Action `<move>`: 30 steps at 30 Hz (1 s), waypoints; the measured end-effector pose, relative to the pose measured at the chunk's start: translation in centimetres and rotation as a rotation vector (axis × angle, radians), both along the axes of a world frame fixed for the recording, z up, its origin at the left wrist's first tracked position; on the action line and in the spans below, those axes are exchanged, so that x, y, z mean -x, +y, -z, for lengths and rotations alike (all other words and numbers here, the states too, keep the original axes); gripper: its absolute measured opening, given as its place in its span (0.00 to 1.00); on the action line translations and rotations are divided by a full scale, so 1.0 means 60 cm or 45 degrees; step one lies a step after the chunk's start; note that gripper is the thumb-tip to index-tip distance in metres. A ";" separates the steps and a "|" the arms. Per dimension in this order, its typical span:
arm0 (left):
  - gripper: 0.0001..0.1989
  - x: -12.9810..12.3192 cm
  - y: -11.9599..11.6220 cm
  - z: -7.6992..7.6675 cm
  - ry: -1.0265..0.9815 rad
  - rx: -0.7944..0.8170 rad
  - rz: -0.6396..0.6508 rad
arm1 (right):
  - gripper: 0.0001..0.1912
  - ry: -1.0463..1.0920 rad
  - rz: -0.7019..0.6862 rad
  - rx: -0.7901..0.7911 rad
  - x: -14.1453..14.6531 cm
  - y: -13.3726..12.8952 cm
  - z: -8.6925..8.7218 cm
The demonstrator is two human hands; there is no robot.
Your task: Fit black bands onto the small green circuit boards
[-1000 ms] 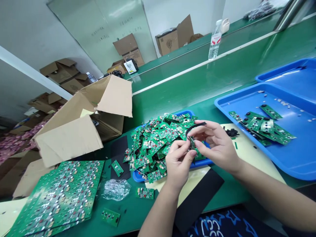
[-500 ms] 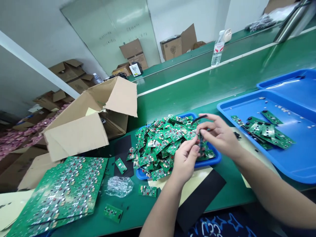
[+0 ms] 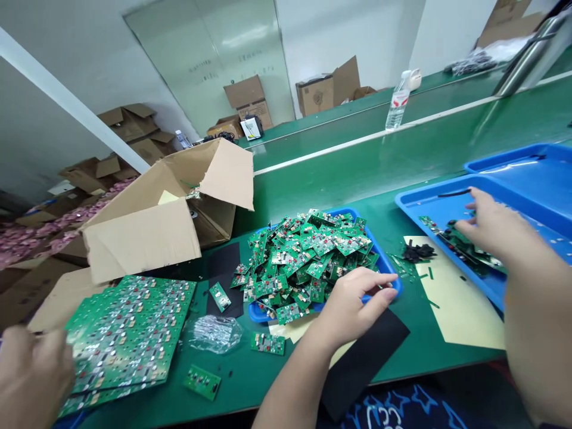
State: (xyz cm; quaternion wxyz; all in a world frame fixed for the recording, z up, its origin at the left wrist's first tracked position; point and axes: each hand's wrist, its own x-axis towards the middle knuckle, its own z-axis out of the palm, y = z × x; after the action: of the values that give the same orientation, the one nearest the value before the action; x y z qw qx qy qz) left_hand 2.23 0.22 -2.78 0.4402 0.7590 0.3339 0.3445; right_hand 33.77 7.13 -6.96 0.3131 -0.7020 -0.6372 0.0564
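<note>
The left hand (image 3: 353,304) rested at the near right edge of the small blue tray (image 3: 388,262), fingers loosely curled and empty, touching the heap of small circuit boards (image 3: 308,256) piled in it. The right hand (image 3: 487,226) reached into the large blue tray (image 3: 420,208) on the right of the green surface (image 3: 357,173), fingers spread over the few circuit boards (image 3: 460,245) there; whether it gripped one could not be determined. Another person's hand (image 3: 31,375) touched the stacked circuit board panels (image 3: 129,333).

Position: worn on the person's head, above the green table (image 3: 357,167).
Direction: forward and down, tilted, taking in the far wall.
Distance: close; forearms fill the lower edge.
Shared view: none, single camera.
</note>
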 end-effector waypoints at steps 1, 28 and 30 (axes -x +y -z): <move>0.14 0.001 0.001 0.001 -0.003 -0.012 -0.010 | 0.36 -0.022 0.136 0.017 0.028 -0.005 -0.012; 0.21 0.003 0.019 0.008 -0.764 0.621 -0.372 | 0.45 1.550 -1.024 0.204 0.275 -0.039 -0.077; 0.19 0.006 0.021 0.005 -0.762 0.642 -0.429 | 0.43 1.596 -0.992 0.214 0.277 -0.039 -0.072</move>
State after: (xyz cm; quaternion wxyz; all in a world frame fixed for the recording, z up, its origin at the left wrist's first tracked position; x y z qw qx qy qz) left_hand 1.87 1.49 -3.08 0.6270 0.4291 0.3846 0.5243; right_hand 17.15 4.79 -2.66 0.5205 -0.2829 -0.5352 0.6021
